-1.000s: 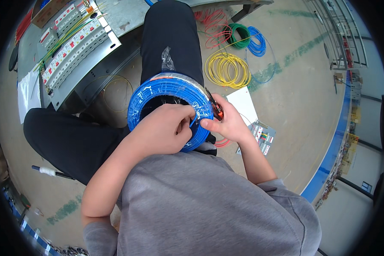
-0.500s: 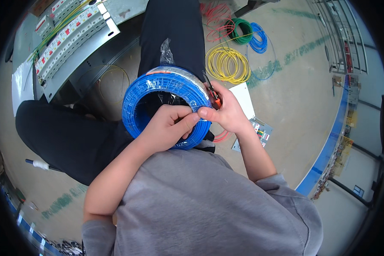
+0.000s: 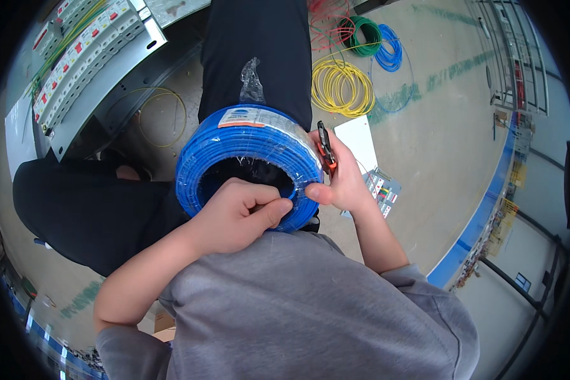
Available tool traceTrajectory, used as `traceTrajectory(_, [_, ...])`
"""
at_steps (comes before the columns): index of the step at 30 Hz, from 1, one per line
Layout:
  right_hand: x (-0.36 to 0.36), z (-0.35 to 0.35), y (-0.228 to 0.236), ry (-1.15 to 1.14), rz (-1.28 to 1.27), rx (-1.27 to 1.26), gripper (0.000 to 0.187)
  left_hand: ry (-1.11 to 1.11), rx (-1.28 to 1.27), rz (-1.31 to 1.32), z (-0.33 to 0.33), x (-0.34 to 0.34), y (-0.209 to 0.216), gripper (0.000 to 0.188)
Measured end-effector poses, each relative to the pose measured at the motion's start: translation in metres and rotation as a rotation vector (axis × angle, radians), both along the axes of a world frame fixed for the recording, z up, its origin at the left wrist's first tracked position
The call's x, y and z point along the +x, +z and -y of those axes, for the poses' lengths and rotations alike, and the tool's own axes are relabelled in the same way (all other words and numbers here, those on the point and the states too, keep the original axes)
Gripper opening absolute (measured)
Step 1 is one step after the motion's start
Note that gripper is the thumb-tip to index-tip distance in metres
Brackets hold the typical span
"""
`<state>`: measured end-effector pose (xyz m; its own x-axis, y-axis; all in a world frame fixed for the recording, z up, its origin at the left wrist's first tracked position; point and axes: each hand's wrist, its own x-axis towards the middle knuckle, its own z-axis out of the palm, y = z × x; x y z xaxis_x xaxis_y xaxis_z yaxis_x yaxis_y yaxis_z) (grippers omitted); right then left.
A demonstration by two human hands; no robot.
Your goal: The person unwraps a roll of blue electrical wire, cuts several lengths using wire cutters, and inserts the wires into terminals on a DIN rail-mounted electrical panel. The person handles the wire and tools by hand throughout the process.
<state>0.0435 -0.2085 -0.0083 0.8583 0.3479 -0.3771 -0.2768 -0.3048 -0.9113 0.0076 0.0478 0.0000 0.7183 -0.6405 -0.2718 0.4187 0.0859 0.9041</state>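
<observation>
Apparently early stage — film scrap (image 3: 251, 81) lies past blue coil (image 3: 199, 155), no length visibly drawn off; left hand (image 3: 234, 216) pinching its inner edge, right hand (image 3: 346, 177) wrapped round pliers (image 3: 326, 149).

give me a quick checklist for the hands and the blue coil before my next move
1. Blue wire coil supported: ok, it rests on the lap.
2. Left hand at the coil's inner edge: ok, thumb and finger are pinched together there.
3. Wire caught between those fingertips: cannot tell, the fingers cover it.
4. Right hand holding the black and orange hand tool: ok.
5. Tool jaws shut: cannot tell, too small to make out.
6. Thigh free of scraps: not ok, a crumpled piece of clear plastic lies on it beyond the coil.
</observation>
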Motion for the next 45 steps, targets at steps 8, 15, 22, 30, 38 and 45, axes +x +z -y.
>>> traceTrajectory(8, [0.000, -0.002, 0.016, 0.007, -0.034, -0.042, 0.092, 0.118, 0.080, -0.053, 0.028, -0.001, 0.020, 0.028])
traceTrajectory(15, [-0.001, -0.012, 0.008, -0.011, 0.018, 0.026, 0.087, 0.322, -0.323, -0.405, 0.036, -0.019, 0.004, 0.039])
traceTrajectory(22, [-0.001, -0.013, 0.002, -0.038, 0.004, 0.115, 0.091, 0.418, -0.357, -0.458, 0.042, -0.025, 0.005, 0.040])
traceTrajectory(30, [-0.002, -0.019, -0.001, -0.044, 0.040, 0.083, 0.094, 0.441, -0.408, -0.464, 0.040, -0.033, 0.000, 0.041])
traceTrajectory(38, [-0.010, -0.003, -0.011, -0.086, 0.024, 0.104, 0.110, 0.240, 0.262, 0.212, -0.006, -0.040, 0.029, 0.014])
traceTrajectory(45, [-0.011, -0.010, -0.009, -0.075, 0.030, 0.106, 0.091, 0.364, 0.618, 0.819, 0.017, -0.027, 0.025, 0.019])
